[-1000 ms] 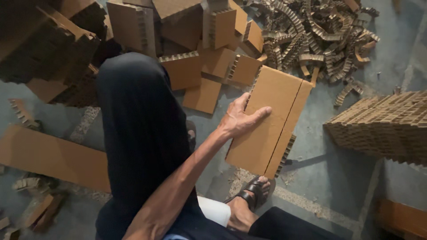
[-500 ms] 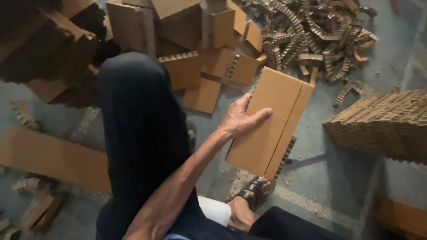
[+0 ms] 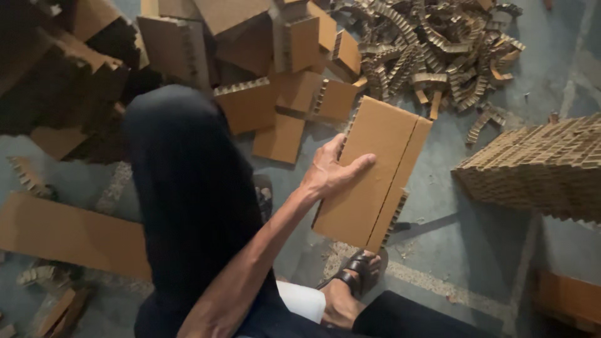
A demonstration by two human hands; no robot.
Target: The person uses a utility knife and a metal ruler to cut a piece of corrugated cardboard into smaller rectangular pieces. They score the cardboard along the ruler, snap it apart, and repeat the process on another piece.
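Dark trousers [image 3: 188, 206] are worn on both legs. A black strapped sandal [image 3: 357, 272] is seen on one foot. The arm [image 3: 250, 275] is bare, no sleeve. A white patch of cloth [image 3: 303, 300] is seen at the lap.

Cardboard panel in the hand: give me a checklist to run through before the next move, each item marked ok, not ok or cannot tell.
1. Grip on the cardboard panel: ok. The left hand clasps its left edge, fingers spread flat on the face.
2. Second hand supporting: cannot tell. The right hand is out of view.
3. Panel intact: ok. The face looks flat, with one straight seam and toothed edges; the back is hidden.
4. Foot clearance: not ok. The sandalled foot sits right below the panel's lower corner.
5. Floor space ahead: not ok. Loose cardboard pieces and notched strips cover it.
6. Stack to the right: ok, apart from the panel.
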